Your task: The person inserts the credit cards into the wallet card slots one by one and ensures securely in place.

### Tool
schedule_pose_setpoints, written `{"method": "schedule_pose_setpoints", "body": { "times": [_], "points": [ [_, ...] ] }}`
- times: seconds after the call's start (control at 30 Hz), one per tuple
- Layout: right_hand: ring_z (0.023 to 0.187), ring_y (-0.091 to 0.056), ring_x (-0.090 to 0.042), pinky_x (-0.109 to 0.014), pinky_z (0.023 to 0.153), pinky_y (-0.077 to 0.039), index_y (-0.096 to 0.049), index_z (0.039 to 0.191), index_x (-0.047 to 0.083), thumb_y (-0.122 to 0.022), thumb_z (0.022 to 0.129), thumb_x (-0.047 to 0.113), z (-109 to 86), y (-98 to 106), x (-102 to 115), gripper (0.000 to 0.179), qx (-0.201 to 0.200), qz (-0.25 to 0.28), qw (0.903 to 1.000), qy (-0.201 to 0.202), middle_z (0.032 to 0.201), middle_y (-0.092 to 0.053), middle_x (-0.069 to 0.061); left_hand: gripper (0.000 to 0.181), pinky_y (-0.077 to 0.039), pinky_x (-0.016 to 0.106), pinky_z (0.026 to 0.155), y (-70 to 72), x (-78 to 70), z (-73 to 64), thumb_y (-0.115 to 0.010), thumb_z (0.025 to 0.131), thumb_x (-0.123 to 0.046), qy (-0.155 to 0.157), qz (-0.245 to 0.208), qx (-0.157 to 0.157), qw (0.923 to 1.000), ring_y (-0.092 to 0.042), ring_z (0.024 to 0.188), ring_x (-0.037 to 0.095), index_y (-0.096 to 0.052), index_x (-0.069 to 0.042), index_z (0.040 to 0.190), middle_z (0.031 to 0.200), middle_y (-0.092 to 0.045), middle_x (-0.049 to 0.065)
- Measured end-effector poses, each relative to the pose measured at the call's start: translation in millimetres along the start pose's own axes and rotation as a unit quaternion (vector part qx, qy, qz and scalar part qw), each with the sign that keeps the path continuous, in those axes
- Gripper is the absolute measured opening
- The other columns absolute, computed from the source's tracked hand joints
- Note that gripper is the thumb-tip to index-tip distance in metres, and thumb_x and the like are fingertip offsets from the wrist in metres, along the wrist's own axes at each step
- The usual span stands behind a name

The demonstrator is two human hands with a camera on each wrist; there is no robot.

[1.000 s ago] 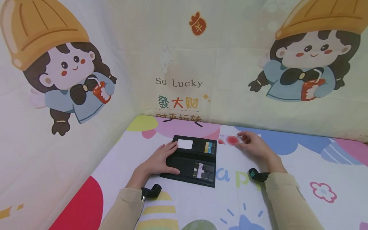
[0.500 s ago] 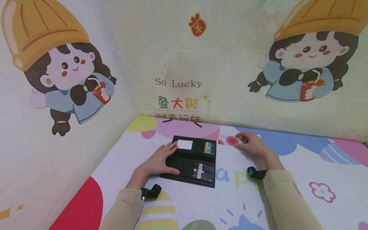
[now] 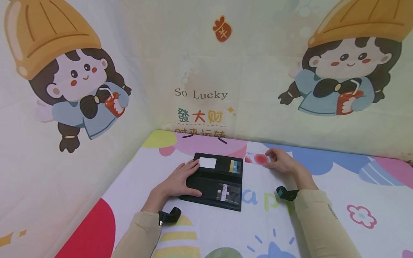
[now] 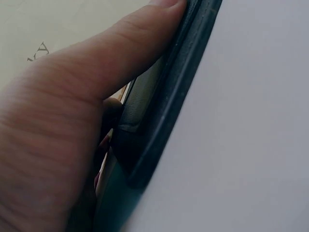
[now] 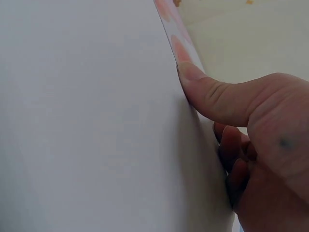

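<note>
A black bifold wallet [image 3: 206, 179] lies spread open on the table, cards showing behind clear windows on its right side and a white card [image 3: 207, 162] at upper left. My left hand [image 3: 176, 181] rests on the wallet's left side, thumb and fingers spread. In the left wrist view its thumb [image 4: 130, 46] lies along the dark wallet edge. To the right of the wallet, a pale card [image 3: 256, 158] with a red disc lies flat. My right hand [image 3: 284, 163] holds that card's right end between thumb and curled fingers; the thumb [image 5: 217, 99] presses its edge in the right wrist view.
A cloth with printed coloured shapes covers the table [image 3: 206, 229]. A cream backdrop [image 3: 258, 89] with cartoon figures rises behind and on the left. Black wrist cameras sit on both wrists.
My right forearm has shifted slightly left, with the fingers still at the card's right end. My left hand and the wallet have stayed in place.
</note>
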State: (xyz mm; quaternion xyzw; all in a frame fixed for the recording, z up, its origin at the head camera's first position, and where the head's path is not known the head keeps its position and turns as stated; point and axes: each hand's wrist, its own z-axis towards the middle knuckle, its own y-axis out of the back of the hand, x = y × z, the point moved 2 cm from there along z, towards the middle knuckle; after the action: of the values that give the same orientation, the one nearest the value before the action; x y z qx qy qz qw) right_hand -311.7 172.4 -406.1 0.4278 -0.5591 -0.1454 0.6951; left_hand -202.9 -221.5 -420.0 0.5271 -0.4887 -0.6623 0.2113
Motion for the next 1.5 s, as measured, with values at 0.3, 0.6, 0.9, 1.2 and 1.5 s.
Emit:
{"method": "schedule_pose_setpoints", "body": {
  "times": [0.3,0.6,0.9,1.2,1.5],
  "points": [
    [0.104,-0.047,-0.039,-0.051,0.093,-0.046,-0.05,0.127,-0.009,-0.077,0.09,0.016,-3.0,-6,-1,0.052,-0.017,0.024,0.9994,-0.015,0.116,-0.052,-0.025,0.113,-0.003,0.045,0.124,-0.2,1.6,-1.2,-0.078,0.073,-0.065,0.0,0.0,-0.002,1.0,-0.007,0.154,0.022,-0.031,-0.008,0.159,0.167,-0.018,0.001],
    [0.099,-0.047,-0.033,-0.043,0.086,-0.043,-0.048,0.13,-0.006,-0.077,0.091,0.015,-5.2,-8,-3,0.054,-0.036,0.048,0.9982,-0.006,0.108,-0.053,-0.018,0.113,-0.003,0.045,0.124,-0.7,2.8,-1.3,-0.077,0.073,-0.066,-0.003,0.0,-0.004,1.0,-0.007,0.154,0.022,-0.031,-0.008,0.159,0.167,-0.019,0.001],
    [0.095,-0.047,-0.028,-0.035,0.081,-0.042,-0.052,0.131,-0.004,-0.077,0.09,0.017,-4.5,-10,-7,0.051,-0.035,0.057,0.9977,0.011,0.104,-0.054,-0.014,0.113,-0.002,0.045,0.124,-0.5,4.3,-1.8,-0.077,0.073,-0.066,-0.004,0.001,-0.005,1.0,-0.007,0.154,0.021,-0.031,-0.008,0.159,0.167,-0.018,0.001],
    [0.099,-0.046,-0.028,-0.037,0.085,-0.041,-0.051,0.134,-0.005,-0.081,0.086,0.022,-5.0,-12,-6,0.064,-0.012,0.094,0.9952,-0.021,0.112,-0.055,-0.015,0.113,-0.003,0.045,0.124,0.4,4.1,-2.6,-0.077,0.073,-0.066,-0.005,0.004,-0.006,1.0,-0.008,0.154,0.022,-0.032,-0.007,0.158,0.167,-0.019,0.002],
    [0.106,-0.046,-0.032,-0.042,0.09,-0.043,-0.05,0.138,-0.003,-0.08,0.087,0.025,-7.1,-12,-5,0.065,-0.015,0.097,0.9943,-0.043,0.119,-0.054,-0.018,0.112,-0.003,0.045,0.124,-0.2,4.5,-2.5,-0.078,0.074,-0.064,-0.007,0.007,-0.004,0.9999,-0.008,0.154,0.022,-0.031,-0.007,0.158,0.167,-0.019,0.002]
  ]
}}
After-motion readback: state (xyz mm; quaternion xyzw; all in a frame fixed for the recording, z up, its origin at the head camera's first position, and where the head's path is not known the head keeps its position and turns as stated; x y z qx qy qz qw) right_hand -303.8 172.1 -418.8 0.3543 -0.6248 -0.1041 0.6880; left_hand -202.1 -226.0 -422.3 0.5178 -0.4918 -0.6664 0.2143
